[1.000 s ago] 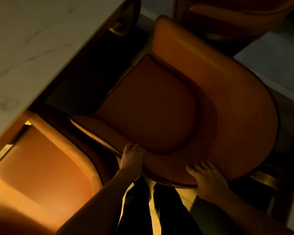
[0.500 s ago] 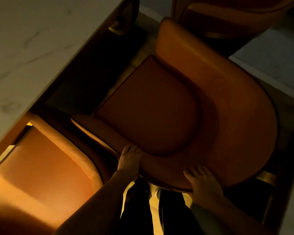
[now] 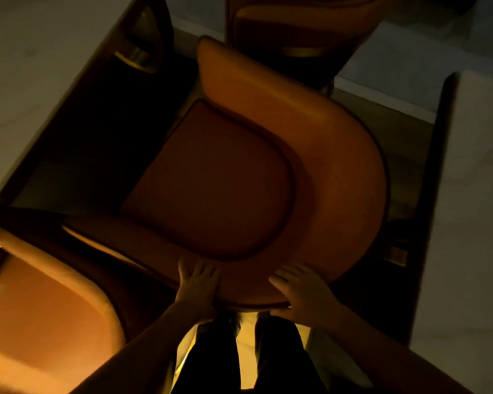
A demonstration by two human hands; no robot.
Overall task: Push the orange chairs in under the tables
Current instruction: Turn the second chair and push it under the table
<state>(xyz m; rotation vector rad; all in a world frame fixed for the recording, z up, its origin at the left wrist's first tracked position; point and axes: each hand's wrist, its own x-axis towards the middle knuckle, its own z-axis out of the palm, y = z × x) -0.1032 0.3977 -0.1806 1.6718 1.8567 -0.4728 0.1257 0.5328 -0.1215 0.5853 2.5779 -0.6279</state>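
An orange tub chair [image 3: 319,132] with a darker seat cushion fills the middle of the view, seen from above in dim light. Its open front faces a pale marble table [image 3: 32,89] at the upper left, and the seat stands clear of the table's edge. My left hand [image 3: 197,282] lies flat on the near rim of the curved backrest. My right hand [image 3: 299,291] grips the same rim a little further right, with the thumb under the edge. A second orange chair [image 3: 40,314] stands at the lower left, beside the first.
A third orange chair [image 3: 293,27] stands at the top, partly cut off. Another pale table [image 3: 467,223] runs down the right side, close to the middle chair's back. My dark trouser legs [image 3: 248,356] are directly behind the chair. A metal table leg [image 3: 137,56] shows under the left table.
The view has swung left and the right table has come into sight. Both hands stay on the backrest rim, and the chair's back has turned slightly relative to the left table.
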